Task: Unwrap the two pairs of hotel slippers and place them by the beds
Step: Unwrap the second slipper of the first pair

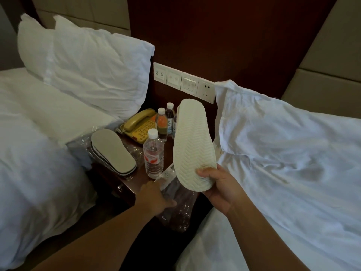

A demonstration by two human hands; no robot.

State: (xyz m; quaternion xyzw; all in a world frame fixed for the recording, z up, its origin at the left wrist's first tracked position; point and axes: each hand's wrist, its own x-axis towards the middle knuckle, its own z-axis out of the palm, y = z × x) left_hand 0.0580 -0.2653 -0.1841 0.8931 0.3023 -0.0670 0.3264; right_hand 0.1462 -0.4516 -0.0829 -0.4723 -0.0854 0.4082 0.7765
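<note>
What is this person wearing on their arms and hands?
Nothing that shows. The left hand and right hand are bare, with no gloves, rings or watch in view. The left forearm and right forearm are bare as well; no sleeve reaches into the picture.

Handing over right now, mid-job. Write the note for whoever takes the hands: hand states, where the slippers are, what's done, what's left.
The right hand grips the heel end of the white ridged-sole slippers, apparently a stacked pair, out of their wrap and held above the dark wooden nightstand.
The left hand is on the empty clear plastic wrapper at the nightstand's front edge; its grip is unclear.
The grey-soled slippers lie on the nightstand inside clear plastic.
Done: white pair unwrapped.
Left: unwrap the grey pair, then set both pairs by the beds.
</note>
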